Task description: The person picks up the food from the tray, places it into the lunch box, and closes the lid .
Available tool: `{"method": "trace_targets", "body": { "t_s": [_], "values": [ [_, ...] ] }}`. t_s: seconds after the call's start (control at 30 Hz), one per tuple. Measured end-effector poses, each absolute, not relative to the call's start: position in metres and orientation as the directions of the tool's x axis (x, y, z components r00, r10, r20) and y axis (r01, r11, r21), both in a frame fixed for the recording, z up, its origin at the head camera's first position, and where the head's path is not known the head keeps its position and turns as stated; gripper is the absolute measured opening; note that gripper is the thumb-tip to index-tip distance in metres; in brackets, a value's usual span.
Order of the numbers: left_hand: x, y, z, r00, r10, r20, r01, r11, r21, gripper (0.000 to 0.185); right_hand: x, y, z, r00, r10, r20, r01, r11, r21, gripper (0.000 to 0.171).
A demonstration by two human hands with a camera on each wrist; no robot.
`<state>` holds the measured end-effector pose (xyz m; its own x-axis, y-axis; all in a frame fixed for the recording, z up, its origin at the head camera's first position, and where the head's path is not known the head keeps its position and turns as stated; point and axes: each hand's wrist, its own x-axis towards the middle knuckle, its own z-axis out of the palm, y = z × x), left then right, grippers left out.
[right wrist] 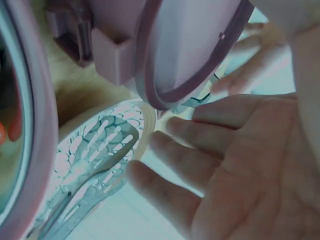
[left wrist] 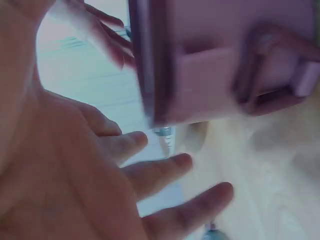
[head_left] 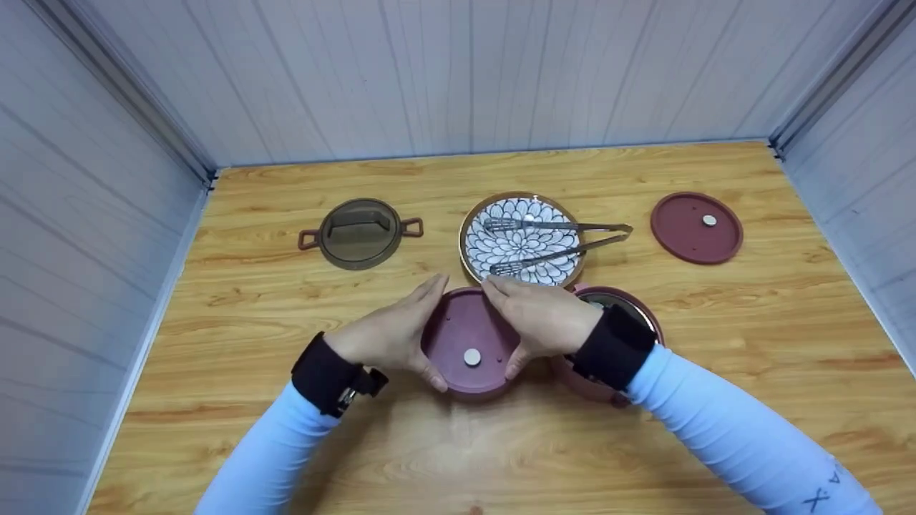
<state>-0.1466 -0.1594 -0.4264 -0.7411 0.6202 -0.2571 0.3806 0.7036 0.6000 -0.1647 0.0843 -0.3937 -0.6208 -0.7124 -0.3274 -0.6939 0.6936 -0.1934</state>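
Note:
A mauve pot [left wrist: 205,80] with a flat mauve lid [head_left: 469,329] and a pale round knob stands on the table between the hands. My left hand [head_left: 393,332] cups its left side in the head view, fingers spread and fairly straight. On the other side my right hand [head_left: 540,318] mirrors it, thumb beside the front rim and fingertips near the far rim. Both wrist views show open palms facing the pot, with a side handle [left wrist: 272,75] on its wall. Beneath my right wrist stands a second mauve pot [head_left: 587,385], partly hidden by the arm.
Behind the hands lies a flower-patterned plate [head_left: 469,265] with metal tongs [head_left: 551,226] across it. A two-handled pan with a glass lid [head_left: 358,239] stands back left, a separate maroon lid [head_left: 687,236] lies back right. Panelled walls [head_left: 429,86] border the table [head_left: 236,307].

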Motion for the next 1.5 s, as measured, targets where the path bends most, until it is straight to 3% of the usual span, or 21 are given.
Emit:
{"method": "trace_targets", "body": {
  "t_s": [0.23,0.37,0.8,1.1,1.5],
  "values": [
    [-0.145,-0.148,-0.426,-0.729,0.593,-0.342,0.405,0.777,0.483,0.152,-0.163,0.075,-0.402,-0.573,-0.732,-0.368,-0.717,0.665,-0.207,0.138],
    [-0.144,-0.146,-0.429,-0.742,0.583,-0.331,0.409,0.785,0.466,0.151,-0.162,0.072,-0.405,-0.576,-0.72,-0.387,-0.704,0.678,-0.212,0.138],
    [-0.142,-0.153,-0.437,-0.763,0.593,-0.26,0.369,0.728,0.578,0.149,-0.159,0.091,-0.408,-0.626,-0.699,-0.346,-0.625,0.715,-0.314,0.131],
    [-0.133,-0.167,-0.445,-0.798,0.582,-0.158,0.347,0.658,0.668,0.139,-0.158,0.098,-0.407,-0.704,-0.66,-0.263,-0.603,0.75,-0.27,0.114],
    [-0.131,-0.165,-0.443,-0.801,0.562,-0.206,0.28,0.656,0.701,0.137,-0.15,0.095,-0.411,-0.719,-0.645,-0.259,-0.612,0.764,-0.204,0.117]
  ]
}}
